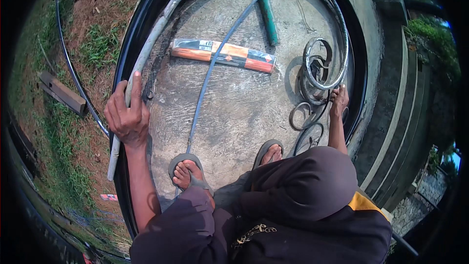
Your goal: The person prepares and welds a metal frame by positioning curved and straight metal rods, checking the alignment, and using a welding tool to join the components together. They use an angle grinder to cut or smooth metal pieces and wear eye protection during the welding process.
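Note:
A long grey pipe or stiff hose (157, 34) curves from the left side up over the top of the view. My left hand (129, 117) is closed around it near its free lower end, with the index finger lying along it. On the right, my right hand (338, 100) is closed at the lower edge of a shiny grey loop (346, 44), which seems to be the same length bent round; its fingertips are partly hidden. Beside that hand lie a small coil (308, 58) and a black cable (317, 117).
A hammer with a green handle (266, 19) lies on the concrete slab (234, 102). A packet of orange and black sticks (223, 55) rests under a thin blue-grey cable (209, 68). A raised black rim (128, 54) surrounds the slab. Grass and a wood block (62, 92) are on the left, concrete steps (391, 117) on the right.

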`<state>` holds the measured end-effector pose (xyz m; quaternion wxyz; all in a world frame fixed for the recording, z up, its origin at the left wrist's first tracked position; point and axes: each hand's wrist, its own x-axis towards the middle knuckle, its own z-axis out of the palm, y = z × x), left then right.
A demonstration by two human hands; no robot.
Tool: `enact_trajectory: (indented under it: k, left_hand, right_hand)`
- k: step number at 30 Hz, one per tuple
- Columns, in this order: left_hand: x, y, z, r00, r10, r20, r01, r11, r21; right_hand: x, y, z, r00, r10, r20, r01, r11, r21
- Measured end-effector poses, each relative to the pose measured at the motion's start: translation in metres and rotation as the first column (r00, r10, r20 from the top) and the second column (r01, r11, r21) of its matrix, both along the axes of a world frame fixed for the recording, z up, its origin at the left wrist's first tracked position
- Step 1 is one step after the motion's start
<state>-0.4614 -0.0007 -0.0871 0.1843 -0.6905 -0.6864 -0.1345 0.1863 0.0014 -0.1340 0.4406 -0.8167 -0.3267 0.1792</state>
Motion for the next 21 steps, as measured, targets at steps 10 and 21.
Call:
enact_trajectory:
  k: [10, 21]
  left_hand:
    - [-0.017, -0.014, -0.006, 0.946, -0.201, -0.253, 0.152, 0.968, -0.199]
    - [0.011, 0.007, 0.029, 0.869, -0.274, -0.411, -0.021, 0.811, -0.585]
  right_hand:
    - [0.094, -0.323, 0.074, 0.417, -0.684, 0.598, 0.773, 0.614, 0.162]
    - [-0.067, -0.628, 0.03, -0.239, -0.785, 0.572, 0.849, -0.455, -0.27]
